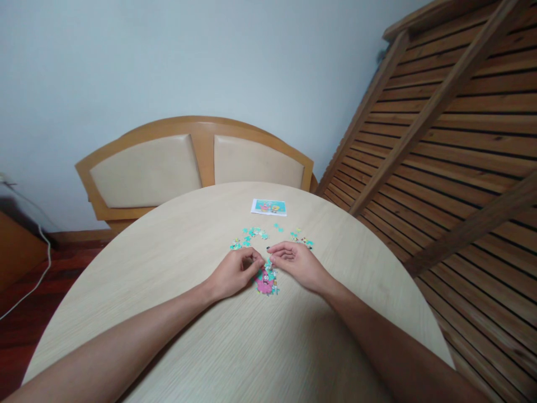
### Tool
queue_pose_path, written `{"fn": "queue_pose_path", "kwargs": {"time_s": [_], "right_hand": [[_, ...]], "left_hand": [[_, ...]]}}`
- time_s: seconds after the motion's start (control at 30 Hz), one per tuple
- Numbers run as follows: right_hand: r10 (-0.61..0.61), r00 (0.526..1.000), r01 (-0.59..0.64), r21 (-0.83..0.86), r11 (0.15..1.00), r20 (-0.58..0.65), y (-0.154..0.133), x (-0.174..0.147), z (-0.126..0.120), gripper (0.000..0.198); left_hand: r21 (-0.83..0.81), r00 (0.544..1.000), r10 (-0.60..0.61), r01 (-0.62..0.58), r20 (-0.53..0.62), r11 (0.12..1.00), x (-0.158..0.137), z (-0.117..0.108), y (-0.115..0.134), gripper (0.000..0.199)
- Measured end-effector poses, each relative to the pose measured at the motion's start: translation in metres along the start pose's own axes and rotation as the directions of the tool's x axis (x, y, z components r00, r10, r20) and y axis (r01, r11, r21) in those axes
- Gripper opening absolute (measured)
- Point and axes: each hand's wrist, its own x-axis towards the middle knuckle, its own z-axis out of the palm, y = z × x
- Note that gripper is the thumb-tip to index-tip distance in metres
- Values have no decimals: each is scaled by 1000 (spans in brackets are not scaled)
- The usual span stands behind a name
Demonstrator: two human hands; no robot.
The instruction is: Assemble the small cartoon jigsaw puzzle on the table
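Round pale counter point(176, 246): left hand point(235, 272), fingers together beside the puzzle point(265, 284); right hand point(301, 266), I cannot tell whether clamped.

Surface point(201, 358): pale wood grain, curved edge, beneath left hand point(235, 273) and right hand point(300, 265).
Padded back point(202, 148): arched wooden frame, two cream panels, beyond both hands.
Wall point(188, 61): pale blue, farther beyond the hands.
Slatted frame point(444, 120): brown wood, set at a slant, right of right hand.
Cord point(49, 258): white, loose, well left of left hand.
Floor point(20, 341): dark red, lower than left hand, to its left.
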Motion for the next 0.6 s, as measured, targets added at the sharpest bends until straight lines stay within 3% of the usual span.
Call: {"fn": "queue_pose_path", "kwargs": {"time_s": [0.2,0.3,0.43,0.6], "right_hand": [[-46,999,42,-118,992,-29,1,0,-3,27],[-83,995,71,-212,975,-49,3,1,-9,24],[-53,995,30,-272,962,-80,2,2,-16,23],[24,994,-56,-316,947,-105,-3,-1,-21,17]], "left_hand": [[65,999,35,-36,5,997,-1,0,-4,23],[195,978,189,-204,92,959,-4,-2,-3,17],[272,883,364,-443,296,854,-6,-6,-2,20],[356,882,337,-447,329,821,-6,-9,-1,22]]}}
